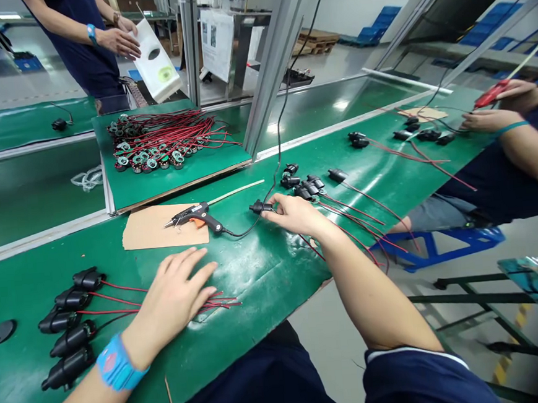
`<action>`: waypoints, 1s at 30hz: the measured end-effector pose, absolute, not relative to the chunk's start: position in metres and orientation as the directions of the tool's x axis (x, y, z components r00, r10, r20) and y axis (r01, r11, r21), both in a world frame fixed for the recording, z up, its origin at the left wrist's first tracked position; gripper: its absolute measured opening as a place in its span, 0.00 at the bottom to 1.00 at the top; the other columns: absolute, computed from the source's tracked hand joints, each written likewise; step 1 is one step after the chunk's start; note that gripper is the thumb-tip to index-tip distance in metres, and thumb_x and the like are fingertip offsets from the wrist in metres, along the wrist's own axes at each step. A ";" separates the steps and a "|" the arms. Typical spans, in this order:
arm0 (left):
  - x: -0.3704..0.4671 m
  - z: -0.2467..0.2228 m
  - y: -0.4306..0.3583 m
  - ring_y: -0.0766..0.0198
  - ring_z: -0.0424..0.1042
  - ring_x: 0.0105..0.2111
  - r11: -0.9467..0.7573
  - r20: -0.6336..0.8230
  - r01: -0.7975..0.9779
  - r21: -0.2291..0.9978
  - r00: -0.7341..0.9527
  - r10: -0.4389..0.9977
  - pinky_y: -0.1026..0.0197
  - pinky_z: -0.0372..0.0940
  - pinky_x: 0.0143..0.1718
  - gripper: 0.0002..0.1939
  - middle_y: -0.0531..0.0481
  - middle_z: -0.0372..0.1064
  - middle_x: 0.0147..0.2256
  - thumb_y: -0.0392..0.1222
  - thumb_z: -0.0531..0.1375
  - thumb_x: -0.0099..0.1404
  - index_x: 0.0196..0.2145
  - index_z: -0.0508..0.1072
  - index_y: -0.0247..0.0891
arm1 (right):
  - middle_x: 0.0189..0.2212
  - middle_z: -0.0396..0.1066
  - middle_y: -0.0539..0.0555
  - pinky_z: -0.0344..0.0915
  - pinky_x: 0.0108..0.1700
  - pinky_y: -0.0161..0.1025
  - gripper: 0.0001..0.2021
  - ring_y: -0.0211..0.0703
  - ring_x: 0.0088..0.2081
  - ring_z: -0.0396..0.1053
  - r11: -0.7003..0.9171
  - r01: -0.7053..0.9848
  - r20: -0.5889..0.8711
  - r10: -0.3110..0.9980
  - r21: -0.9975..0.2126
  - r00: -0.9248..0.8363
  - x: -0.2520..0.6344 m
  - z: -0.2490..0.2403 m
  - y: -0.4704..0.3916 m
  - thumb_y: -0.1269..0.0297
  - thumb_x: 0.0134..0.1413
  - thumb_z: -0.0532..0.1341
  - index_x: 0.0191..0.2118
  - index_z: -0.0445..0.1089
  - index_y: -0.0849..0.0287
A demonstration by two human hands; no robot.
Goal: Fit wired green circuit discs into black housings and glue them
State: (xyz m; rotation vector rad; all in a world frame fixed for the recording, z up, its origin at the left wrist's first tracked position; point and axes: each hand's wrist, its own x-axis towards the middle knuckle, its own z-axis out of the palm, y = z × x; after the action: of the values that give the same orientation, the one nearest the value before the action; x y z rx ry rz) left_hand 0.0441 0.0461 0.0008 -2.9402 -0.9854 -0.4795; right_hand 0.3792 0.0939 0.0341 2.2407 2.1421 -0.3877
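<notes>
My right hand (294,214) pinches a small black plastic housing (258,207) above the green bench; a red wire trails below that hand. With fingers apart, my left hand (176,292) hovers over or rests on red wires (112,312), touching or not I cannot tell. Those wires run from a row of black housings (68,320) at the left. A glue gun (195,216) with a pale glue stick in its back lies on a piece of cardboard (136,230) between my hands. More black housings with red wires (309,186) lie just beyond my right hand.
A raised green board (156,184) bears a heap of red-wired round parts (162,141). A metal post (277,64) and a hanging black cable (284,101) stand behind. At the right, a co-worker's hands (495,115) hold a red tool; another person holds a white panel (156,67).
</notes>
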 end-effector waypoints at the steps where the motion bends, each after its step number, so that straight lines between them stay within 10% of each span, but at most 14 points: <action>1: 0.057 0.002 0.053 0.44 0.66 0.61 -0.829 0.245 0.554 0.076 0.795 0.554 0.43 0.62 0.57 0.17 0.40 0.67 0.62 0.48 0.57 0.73 0.56 0.73 0.43 | 0.31 0.77 0.53 0.61 0.33 0.36 0.20 0.43 0.33 0.75 -0.062 0.986 -0.180 0.983 -0.155 0.034 0.375 0.033 0.096 0.50 0.66 0.53 0.51 0.69 0.59; 12: 0.133 -0.002 0.119 0.36 0.58 0.66 -0.756 0.154 0.638 0.147 0.740 0.655 0.37 0.56 0.64 0.24 0.29 0.62 0.64 0.44 0.62 0.69 0.57 0.70 0.27 | 0.33 0.78 0.64 0.65 0.37 0.44 0.14 0.60 0.37 0.77 -0.032 0.989 -0.145 0.988 0.148 0.054 0.398 0.060 0.077 0.61 0.54 0.65 0.45 0.76 0.62; 17: 0.112 0.020 0.082 0.50 0.65 0.63 -0.723 0.245 0.542 0.428 0.700 0.671 0.49 0.64 0.62 0.43 0.35 0.63 0.64 0.61 0.64 0.64 0.67 0.55 0.35 | 0.28 0.77 0.51 0.62 0.33 0.37 0.15 0.46 0.30 0.75 0.340 0.905 -0.206 0.895 -0.257 -0.395 0.354 0.077 0.063 0.56 0.59 0.64 0.49 0.75 0.54; 21: 0.074 0.031 0.042 0.53 0.66 0.63 -0.577 0.209 0.473 0.666 0.624 0.753 0.49 0.64 0.63 0.34 0.38 0.62 0.64 0.50 0.58 0.73 0.70 0.49 0.42 | 0.40 0.79 0.55 0.63 0.36 0.37 0.19 0.43 0.32 0.73 0.511 0.651 -0.045 0.767 -0.561 -0.640 0.296 0.076 0.061 0.58 0.59 0.66 0.54 0.72 0.58; 26: 0.033 0.028 0.024 0.52 0.69 0.57 -0.397 0.122 0.541 0.742 0.472 0.873 0.50 0.67 0.58 0.30 0.38 0.66 0.59 0.45 0.54 0.75 0.70 0.51 0.44 | 0.28 0.69 0.46 0.60 0.31 0.34 0.23 0.37 0.27 0.64 0.509 0.455 0.087 0.731 -0.731 -0.677 0.267 0.064 0.066 0.61 0.59 0.66 0.59 0.68 0.57; 30: 0.021 0.023 0.022 0.56 0.70 0.51 -0.272 0.088 0.449 0.851 0.388 0.917 0.53 0.68 0.54 0.22 0.42 0.67 0.52 0.43 0.56 0.73 0.63 0.62 0.46 | 0.28 0.69 0.47 0.62 0.33 0.33 0.08 0.34 0.28 0.64 0.385 0.330 0.117 0.784 -0.862 -0.609 0.261 0.052 0.066 0.60 0.64 0.62 0.44 0.73 0.58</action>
State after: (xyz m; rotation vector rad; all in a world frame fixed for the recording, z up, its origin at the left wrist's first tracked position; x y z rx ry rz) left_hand 0.0212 0.0219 0.0235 -3.1493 -1.9762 -1.2921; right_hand 0.2612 0.0661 0.0518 1.3484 3.0103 -1.6309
